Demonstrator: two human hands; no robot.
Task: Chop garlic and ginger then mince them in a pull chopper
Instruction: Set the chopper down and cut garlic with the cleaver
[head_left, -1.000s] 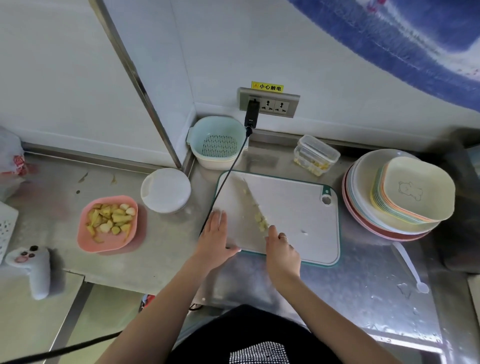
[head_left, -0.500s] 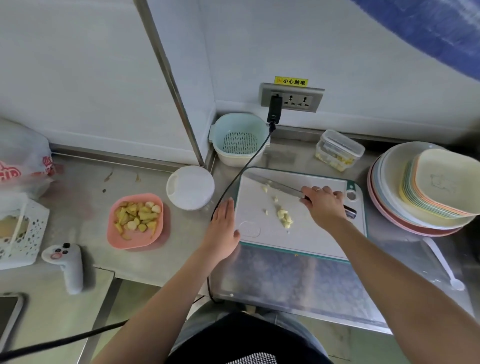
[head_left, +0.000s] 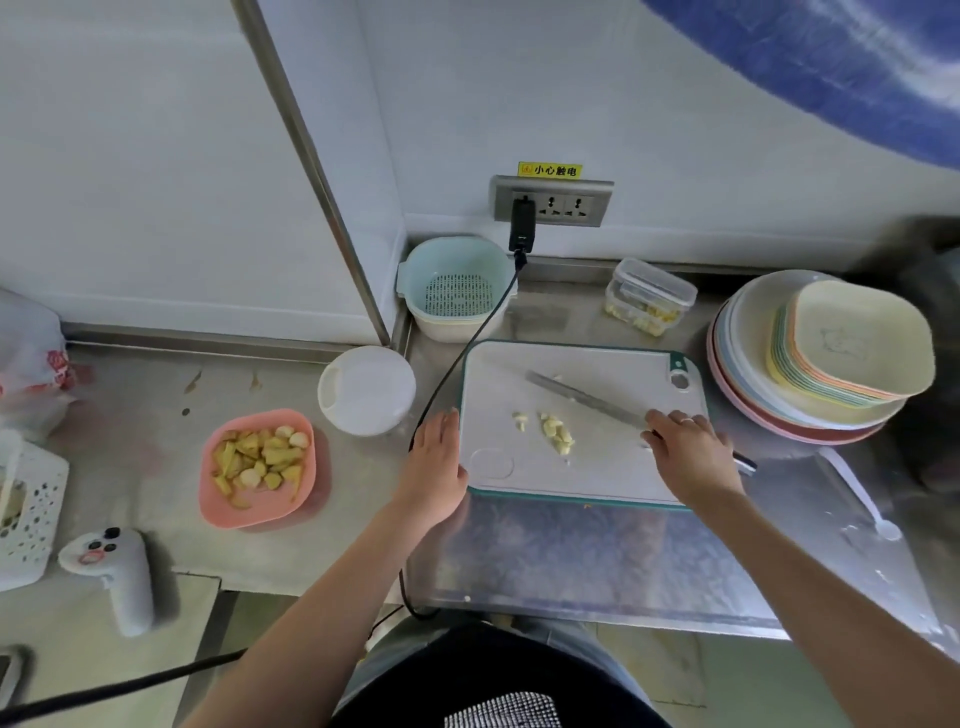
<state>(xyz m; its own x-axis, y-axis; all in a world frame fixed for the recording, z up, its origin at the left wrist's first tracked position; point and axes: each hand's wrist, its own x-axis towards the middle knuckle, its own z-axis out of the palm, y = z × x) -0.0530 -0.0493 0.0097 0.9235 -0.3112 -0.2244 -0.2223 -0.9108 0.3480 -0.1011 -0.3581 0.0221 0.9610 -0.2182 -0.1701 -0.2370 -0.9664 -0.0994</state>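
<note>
Right hand (head_left: 691, 457) laid over the knife (head_left: 587, 397) handle, blade flat across the white cutting board (head_left: 613, 467), grip impossible to judge, left hand (head_left: 435, 467) flat with fingers released at the board's left edge, chopped garlic (head_left: 556, 434) mid-board, pull chopper (head_left: 366, 389) left on the steel bench (head_left: 597, 556), pink bowl of ginger and garlic chunks (head_left: 258, 460) further left.

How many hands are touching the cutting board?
2: left hand rests at the cutting board's left edge; right hand lies on the knife at its right side.

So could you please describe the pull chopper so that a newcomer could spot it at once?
Start at the white cutting board on the steel counter. Just past its left edge stands the pull chopper, round and plain white with a closed lid, unlike the pink bowl of chopped pieces nearer the person.
</note>
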